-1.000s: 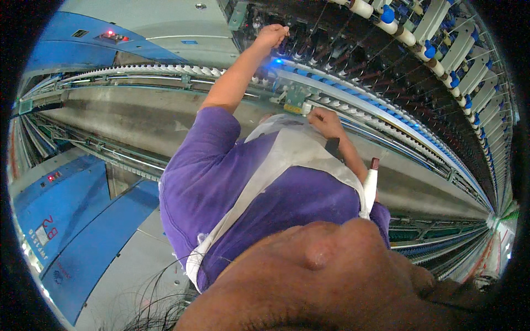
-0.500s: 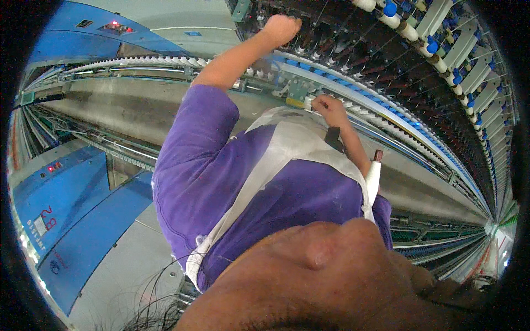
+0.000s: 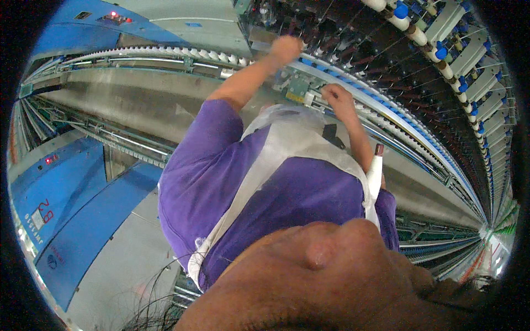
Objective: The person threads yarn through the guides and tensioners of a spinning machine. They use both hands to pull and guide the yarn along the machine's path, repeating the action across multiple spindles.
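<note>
My left hand [image 3: 287, 48] reaches out to the dark drafting row of a spinning frame [image 3: 342, 41], just above its blue-and-white rail [image 3: 381, 91]. Motion smears its fingers, so I cannot tell what they hold. Lower and to the right, my right hand [image 3: 338, 98] is curled closed with thumb and fingers together, near the row of white bobbins [image 3: 370, 110]. Whatever it may pinch is too small to make out. Beside it sits a green-grey machine block [image 3: 298, 87] with a yellow part. A white yarn bobbin [image 3: 375, 179] with a brown tip is tucked at my white apron [image 3: 292, 140].
White rollers and blue caps [image 3: 440, 52] line the frame's upper right. Another row of white bobbins [image 3: 215, 55] runs off left. Behind me stands a second machine with blue panels [image 3: 83, 204]. A grey aisle floor [image 3: 132, 102] lies between the machines.
My left hand has come down a little, toward the rail. My right hand has shifted slightly right and stays curled. The whole view has shifted slightly.
</note>
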Available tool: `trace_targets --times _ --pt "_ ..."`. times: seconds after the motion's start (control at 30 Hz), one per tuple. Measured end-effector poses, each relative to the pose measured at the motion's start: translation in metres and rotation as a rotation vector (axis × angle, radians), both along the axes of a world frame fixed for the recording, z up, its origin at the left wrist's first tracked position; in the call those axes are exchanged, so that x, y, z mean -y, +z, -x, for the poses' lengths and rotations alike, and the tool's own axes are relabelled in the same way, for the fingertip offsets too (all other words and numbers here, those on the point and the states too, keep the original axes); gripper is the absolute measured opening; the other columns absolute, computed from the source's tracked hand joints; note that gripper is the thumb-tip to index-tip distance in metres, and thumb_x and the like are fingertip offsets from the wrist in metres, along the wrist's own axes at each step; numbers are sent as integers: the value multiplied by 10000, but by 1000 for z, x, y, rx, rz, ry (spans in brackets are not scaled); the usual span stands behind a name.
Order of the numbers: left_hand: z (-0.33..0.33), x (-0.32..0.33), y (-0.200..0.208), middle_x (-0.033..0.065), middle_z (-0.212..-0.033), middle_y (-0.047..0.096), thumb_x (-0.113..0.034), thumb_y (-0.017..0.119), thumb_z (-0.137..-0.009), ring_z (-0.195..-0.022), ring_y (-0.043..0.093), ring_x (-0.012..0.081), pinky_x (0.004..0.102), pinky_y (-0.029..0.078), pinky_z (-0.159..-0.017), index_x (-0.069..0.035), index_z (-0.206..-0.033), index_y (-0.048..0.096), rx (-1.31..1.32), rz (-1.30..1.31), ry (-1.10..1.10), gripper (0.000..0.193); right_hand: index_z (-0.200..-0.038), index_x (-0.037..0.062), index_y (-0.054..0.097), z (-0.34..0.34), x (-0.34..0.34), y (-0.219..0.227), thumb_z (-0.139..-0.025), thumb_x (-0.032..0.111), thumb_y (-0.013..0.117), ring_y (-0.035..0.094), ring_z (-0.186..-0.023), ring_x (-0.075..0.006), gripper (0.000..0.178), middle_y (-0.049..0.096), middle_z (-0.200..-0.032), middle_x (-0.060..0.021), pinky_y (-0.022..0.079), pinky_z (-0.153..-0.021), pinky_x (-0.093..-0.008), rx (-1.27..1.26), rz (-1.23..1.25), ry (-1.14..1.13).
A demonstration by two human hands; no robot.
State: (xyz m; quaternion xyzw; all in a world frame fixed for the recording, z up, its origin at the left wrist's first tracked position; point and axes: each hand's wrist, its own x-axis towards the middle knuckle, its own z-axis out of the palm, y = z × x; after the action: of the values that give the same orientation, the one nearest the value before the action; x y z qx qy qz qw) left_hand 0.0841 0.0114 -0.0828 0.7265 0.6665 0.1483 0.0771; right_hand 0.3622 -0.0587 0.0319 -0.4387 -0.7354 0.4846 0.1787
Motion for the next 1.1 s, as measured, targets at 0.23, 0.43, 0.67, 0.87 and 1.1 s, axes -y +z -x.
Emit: trace_targets --times 0.23,0.43,0.67,0.87,1.1 --pt "22 128 -47 162 -1258 626 -330 680 -875 -930 678 311 400 552 -729 -138 -1346 564 181 312 39 522 -983 7 663 2 -13 -8 -914 175 652 620 -862 -210 182 616 -1161 -88 501 -767 -306 45 -113 -4" --pt "-5 94 69 132 -1060 695 -300 699 -875 -721 667 209 352 528 -646 -136 -1333 582 900 41 -195 500 -921 11 660 49 -26 -22 -909 214 672 627 -953 -241 203 527 -1330 -99 513 -777 -342 -33 -175 51" --pt "4 105 85 14 -763 633 -193 706 -873 -659 552 113 281 456 -608 -53 -1026 693 911 362 -71 208 -948 20 666 76 -32 -17 -919 273 668 671 -829 -175 256 707 -971 -93 515 -743 -308 73 191 63" --pt "14 88 22 -29 -703 532 -188 709 -875 -658 520 112 254 429 -634 -46 -880 692 1442 494 292 142 -972 23 660 57 -32 -13 -953 273 634 660 -682 -118 252 707 -784 -73 518 -657 -267 -95 264 -110" --pt "-14 21 -66 124 -1396 543 -165 699 -766 -864 688 305 398 545 -744 -106 -789 712 445 -92 356 65 -856 20 619 -12 -52 -27 -985 279 585 608 -605 -89 292 672 -706 -47 480 -584 -252 67 -48 -271"
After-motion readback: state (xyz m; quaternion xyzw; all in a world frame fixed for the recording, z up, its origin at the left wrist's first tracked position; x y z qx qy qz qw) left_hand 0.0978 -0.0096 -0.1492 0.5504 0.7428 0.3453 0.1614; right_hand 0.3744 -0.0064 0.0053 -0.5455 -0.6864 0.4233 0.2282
